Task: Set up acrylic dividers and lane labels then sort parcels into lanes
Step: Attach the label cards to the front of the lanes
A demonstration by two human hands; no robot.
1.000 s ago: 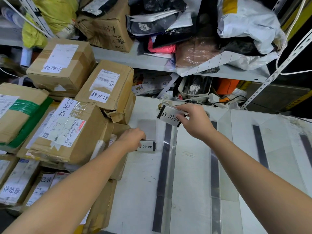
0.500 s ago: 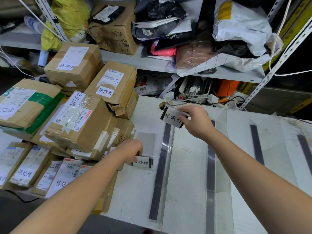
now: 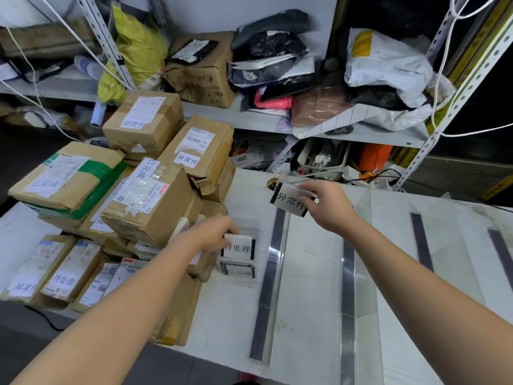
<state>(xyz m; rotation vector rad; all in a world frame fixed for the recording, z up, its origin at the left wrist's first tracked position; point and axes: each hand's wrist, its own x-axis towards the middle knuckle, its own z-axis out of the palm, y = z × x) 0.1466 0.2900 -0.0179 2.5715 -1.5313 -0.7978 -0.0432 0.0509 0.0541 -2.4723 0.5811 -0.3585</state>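
Observation:
My right hand (image 3: 326, 205) pinches a lane label (image 3: 290, 202) reading 异常件 and holds it up over the far end of the first acrylic divider (image 3: 273, 273). My left hand (image 3: 213, 236) grips the top edge of a second label (image 3: 239, 248) reading 待处理, tilted up off the white table (image 3: 230, 323). Just nearer lies a third label (image 3: 240, 270) reading 已完成, flat on the table. More clear dividers with dark base strips (image 3: 348, 295) (image 3: 422, 240) stand to the right. Cardboard parcels (image 3: 150, 201) with stuck-on lane tags are stacked at the left.
Behind the table, a metal shelf (image 3: 249, 118) carries bags, mailers and a brown box (image 3: 205, 73). A white basket (image 3: 323, 159) and cables sit under the shelf at the table's far edge. Flat parcels (image 3: 63, 273) lie at the front left corner.
My left hand has lifted the 待处理 label, uncovering the 已完成 label beneath it. My right hand keeps the 异常件 label in about the same place. The view has pulled back and tilted up.

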